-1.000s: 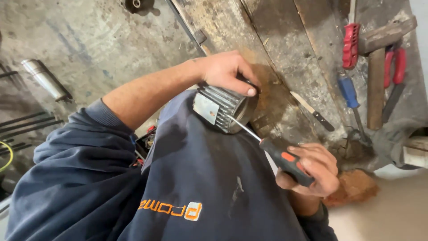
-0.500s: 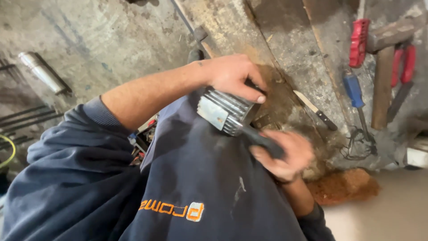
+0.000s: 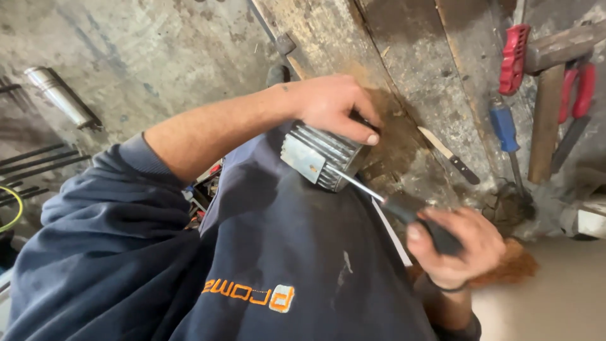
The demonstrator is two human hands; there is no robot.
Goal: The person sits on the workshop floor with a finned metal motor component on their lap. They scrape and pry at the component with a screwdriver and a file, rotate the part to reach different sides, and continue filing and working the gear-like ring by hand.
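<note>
Under left hand (image 3: 331,104): ribbed metal housing (image 3: 319,158), fingers clamped over top, braced against my torso. Right hand (image 3: 457,246) fisted round screwdriver (image 3: 404,208), tip at housing's lower corner. I judge: keep shaft in line, press housing firm, avoid slip.

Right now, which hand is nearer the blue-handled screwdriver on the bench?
Right. The right hand grips a black-handled screwdriver just below-left of the blue-handled screwdriver; the left hand rests on the ribbed metal housing, farther away.
</note>
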